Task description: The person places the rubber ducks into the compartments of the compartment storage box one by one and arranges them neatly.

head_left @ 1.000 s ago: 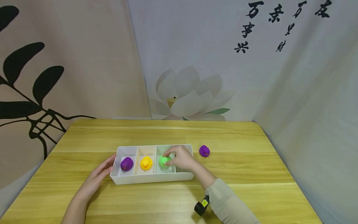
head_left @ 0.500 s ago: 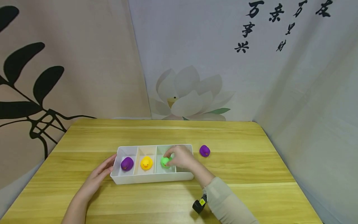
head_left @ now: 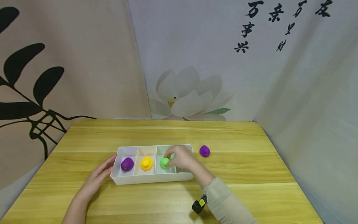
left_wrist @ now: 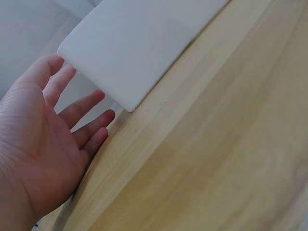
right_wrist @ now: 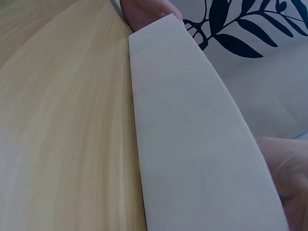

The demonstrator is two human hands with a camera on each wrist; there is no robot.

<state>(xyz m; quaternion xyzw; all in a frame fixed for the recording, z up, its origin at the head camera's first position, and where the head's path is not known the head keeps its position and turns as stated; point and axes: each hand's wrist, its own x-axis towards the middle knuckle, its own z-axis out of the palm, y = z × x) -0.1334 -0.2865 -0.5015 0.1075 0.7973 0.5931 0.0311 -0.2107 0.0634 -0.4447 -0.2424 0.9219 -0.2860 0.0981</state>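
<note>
A white divided tray [head_left: 151, 178] lies on the table. Its leftmost compartment holds a purple rubber duck [head_left: 127, 164], and the one beside it a yellow rubber duck [head_left: 146, 163]. In the third compartment my right hand [head_left: 181, 158] pinches a green rubber duck [head_left: 164, 163] between thumb and finger. That hand partly covers the rightmost compartment. At the tray's left end rests my left hand [head_left: 98, 175], its fingers extended along the end wall, as the left wrist view also shows with the hand [left_wrist: 53, 130]. The right wrist view has mostly the tray's outer side [right_wrist: 192, 125], the duck hidden behind it.
Another purple rubber duck [head_left: 205, 151] sits on the wooden table [head_left: 237, 199], just beyond the tray's right end. A black wrist camera [head_left: 199, 205] hangs below my right sleeve. Behind the table stand cloth backdrops with a printed lotus [head_left: 193, 93].
The green duck shifts slightly right, then a little back left, within its compartment, still in my right hand's pinch. My right wrist has moved a little to the left; the left hand stays put.
</note>
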